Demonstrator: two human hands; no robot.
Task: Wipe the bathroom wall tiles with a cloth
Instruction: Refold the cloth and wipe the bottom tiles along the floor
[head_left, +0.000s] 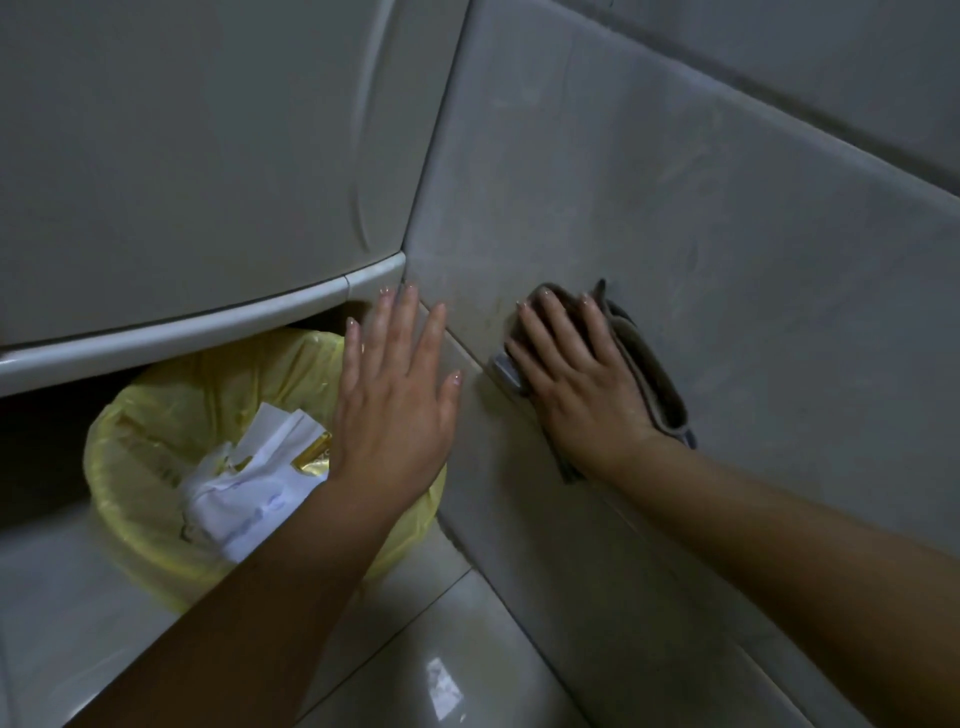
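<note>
- Dim bathroom corner: pale cabinet front (182, 156) fills the far left, grey wall tiles (701, 234) run off to the right, glossy floor tiles (441, 649) near.
- Left, under the cabinet edge: bin with yellow liner (156, 415), crumpled white paper (249, 493) and a bit of gold wrapper inside.
- My left hand (395, 410) is above the bin's right rim, fingers spread and flat, gripping nothing; fingertips reach the corner where cabinet meets wall. Can't tell if the palm touches the tile.
- Grout line slants between my two hands.
- My right hand (576, 374) is flat on the brown-grey cloth (649, 374), pressing it against the wall tile low down, fingers extended, not clenched.
- Cloth is folded, sticks out past my fingertips and along the right side of the hand down to the wrist.
</note>
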